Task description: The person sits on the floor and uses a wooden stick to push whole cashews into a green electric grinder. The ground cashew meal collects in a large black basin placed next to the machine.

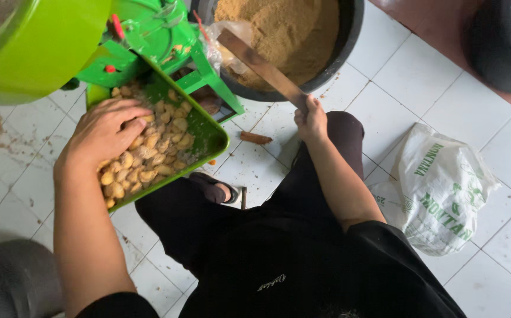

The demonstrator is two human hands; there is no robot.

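Two hands: both yours, both busy, each on its own thing.
Left hand: your left hand (107,131) lies palm down on the heap of pale sliced pieces (149,153), fingers spread loosely and curled into the pile; you cannot tell whether any pieces are pinched under the palm.
Sliced pieces: they fill the green tray (211,138), which slopes down from the green machine (143,35) toward your lap.
Tray axis: its long axis runs from the machine at upper right down to the lower left corner; the pieces lie under and just ahead of your fingertips, toward the machine.
Right hand: your right hand (311,121) is closed tight around the lower end of a flat wooden stick (261,66).
Stick axis: it slants up and left from your fist, its far end reaching the rim of the black tub (350,35) of brown powder (279,29).
Nearer hand: the left is on the pieces; the right is well apart from them, across your knee.
Floor: white tiles, a white printed sack (444,188) to your right, a small brown piece (256,138) lying between tray and knee.
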